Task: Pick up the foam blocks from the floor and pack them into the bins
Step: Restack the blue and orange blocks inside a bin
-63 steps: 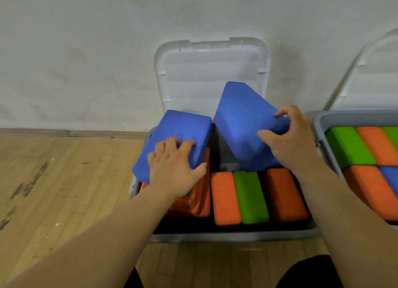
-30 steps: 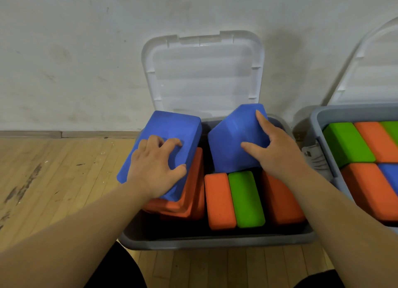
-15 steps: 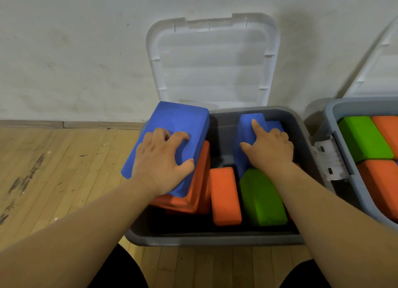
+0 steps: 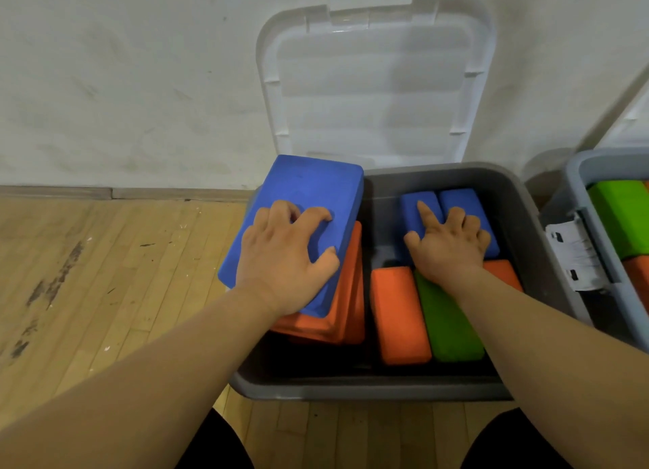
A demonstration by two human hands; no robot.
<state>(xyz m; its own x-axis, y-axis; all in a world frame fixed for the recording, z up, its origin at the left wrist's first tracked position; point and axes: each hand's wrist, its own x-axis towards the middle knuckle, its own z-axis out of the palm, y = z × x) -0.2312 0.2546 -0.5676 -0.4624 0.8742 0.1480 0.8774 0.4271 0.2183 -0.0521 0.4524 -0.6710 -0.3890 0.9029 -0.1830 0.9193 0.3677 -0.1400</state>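
Overhead, a white wall [image 4: 123, 82] met a scuffed wooden floor [image 4: 105, 275]. A grey bin [image 4: 368, 388] stood on the floor against the wall, its clear lid [image 4: 372, 93] propped upright behind it. A second bin [image 4: 576, 173] sat just beside it on the right, with a green block showing inside.

In the grey bin's left half, a blue block [image 4: 309, 187] lay tilted on an orange stack [image 4: 346, 303], its far corner sticking out over the rim. To the right, an orange block [image 4: 398, 317] and a green one [image 4: 449, 328] stood on edge, side by side and touching. Behind them, a blue pair [image 4: 467, 201] sat low against the back wall.

The left hand [image 4: 281, 258] held the tilted blue block, bent fingers spread on its top face and the thumb against its right edge. The right hand [image 4: 446, 247] pressed down on the blue pair, forefinger straight, the other fingers loosely bent, gripping nothing.
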